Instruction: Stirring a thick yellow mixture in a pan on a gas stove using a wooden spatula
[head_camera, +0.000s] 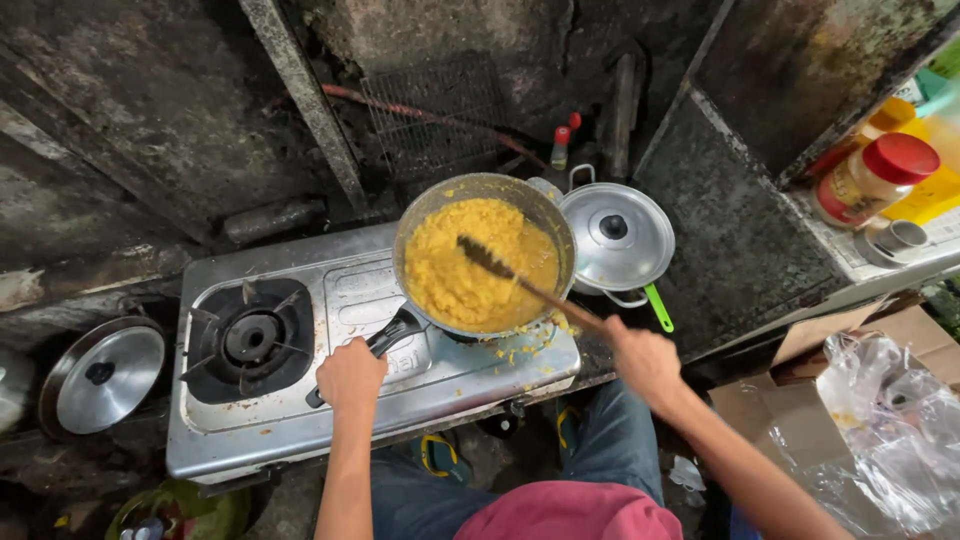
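Left hand (350, 375) grips pan handle (392, 335); right hand (645, 362) holds spatula (510, 280).

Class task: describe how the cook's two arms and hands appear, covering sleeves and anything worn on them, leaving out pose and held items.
Both forearms are bare, with no sleeves in view. The left hand and right hand wear no gloves, and no rings, watch or bands can be seen.

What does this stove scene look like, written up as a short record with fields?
left hand: grips the black pan handle
right hand: holds a wooden spatula, tip in the food
pan: on the right burner, full of yellow mash
left burner: bare
lidded pot: right of the pan
loose lid: left of the stove
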